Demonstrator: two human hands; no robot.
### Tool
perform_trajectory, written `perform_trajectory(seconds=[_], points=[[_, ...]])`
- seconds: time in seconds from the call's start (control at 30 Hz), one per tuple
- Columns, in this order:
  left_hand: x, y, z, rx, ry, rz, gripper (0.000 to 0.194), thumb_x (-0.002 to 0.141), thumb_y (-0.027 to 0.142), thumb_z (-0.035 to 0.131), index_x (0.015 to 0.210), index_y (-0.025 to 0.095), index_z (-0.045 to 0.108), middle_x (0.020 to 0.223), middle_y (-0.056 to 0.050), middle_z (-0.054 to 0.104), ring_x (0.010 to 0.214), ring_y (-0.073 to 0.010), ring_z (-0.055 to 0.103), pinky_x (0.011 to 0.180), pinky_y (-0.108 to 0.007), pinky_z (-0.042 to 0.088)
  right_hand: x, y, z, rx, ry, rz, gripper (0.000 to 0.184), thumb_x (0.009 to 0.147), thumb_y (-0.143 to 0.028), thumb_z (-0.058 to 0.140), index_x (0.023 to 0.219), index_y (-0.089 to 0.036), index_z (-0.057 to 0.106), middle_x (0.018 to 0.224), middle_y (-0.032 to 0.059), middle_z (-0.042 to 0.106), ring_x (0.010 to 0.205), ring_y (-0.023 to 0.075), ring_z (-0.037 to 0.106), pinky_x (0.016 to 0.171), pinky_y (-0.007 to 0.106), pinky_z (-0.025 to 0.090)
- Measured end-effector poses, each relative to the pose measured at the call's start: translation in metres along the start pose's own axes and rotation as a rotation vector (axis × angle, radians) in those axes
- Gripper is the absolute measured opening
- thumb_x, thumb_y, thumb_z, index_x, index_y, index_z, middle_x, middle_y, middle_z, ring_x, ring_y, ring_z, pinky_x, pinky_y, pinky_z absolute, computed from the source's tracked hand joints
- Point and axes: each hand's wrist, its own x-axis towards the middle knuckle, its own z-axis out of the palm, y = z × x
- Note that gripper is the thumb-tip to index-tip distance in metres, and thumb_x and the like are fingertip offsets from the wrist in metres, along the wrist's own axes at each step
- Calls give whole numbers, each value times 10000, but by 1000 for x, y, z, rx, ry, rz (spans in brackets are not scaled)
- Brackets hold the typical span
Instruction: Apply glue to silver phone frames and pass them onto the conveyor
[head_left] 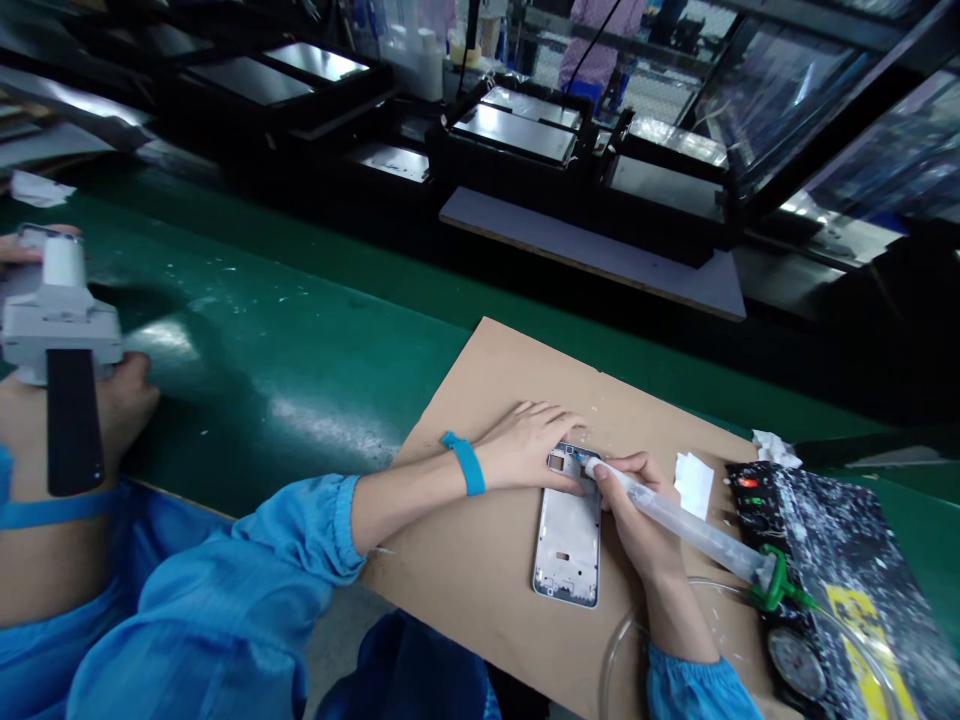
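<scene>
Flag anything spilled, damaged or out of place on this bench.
The black box at right looks messy, smeared with white, perhaps dried glue; pale flecks dot the green bench. Crumpled paper lies by the box's far edge.

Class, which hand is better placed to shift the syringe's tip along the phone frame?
Right, probably: the right hand grips the syringe, while the left hand holds the phone frame.

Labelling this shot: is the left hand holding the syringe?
No, the right hand holds the syringe; the left hand touches the phone frame.
</scene>
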Motion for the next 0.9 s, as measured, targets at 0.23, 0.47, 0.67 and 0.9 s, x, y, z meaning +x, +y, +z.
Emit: perform_trajectory(seconds=[0.23, 0.47, 0.67, 0.9], points=[[-1, 1, 0, -5, 1, -1, 722, 959, 629, 874, 1510, 236, 622, 1341, -104, 773, 1321, -348, 702, 1136, -474, 492, 0, -1, -1, 4, -9, 5, 656, 767, -815, 935, 905, -210, 722, 701, 27, 717, 623, 197, 660, 609, 310, 531], [0, 1, 0, -6, -4, -4, 689, 961, 634, 869, 1469, 232, 635, 1364, -107, 764, 1323, -345, 697, 1143, -471, 488, -1, 0, 0, 2, 6, 3, 674, 764, -833, 932, 925, -214, 720, 739, 45, 749, 654, 211, 683, 641, 329, 550], [0, -1, 2, -23, 9, -1, 684, 949, 628, 878, 1461, 245, 635, 1325, -95, 771, 1303, -340, 704, 1145, -471, 483, -1, 0, 0, 11, 2, 0, 654, 773, -812, 939, 931, -217, 719, 717, 27, 731, 631, 202, 663, 620, 324, 549], [1, 1, 0, -21, -8, -14, 695, 939, 600, 894, 1471, 240, 628, 1325, -95, 774, 1289, -335, 711, 1151, -470, 482, -2, 8, -2, 17, -11, -31, 579, 836, -744, 936, 941, -218, 719, 747, 20, 732, 637, 184, 652, 645, 312, 546]])
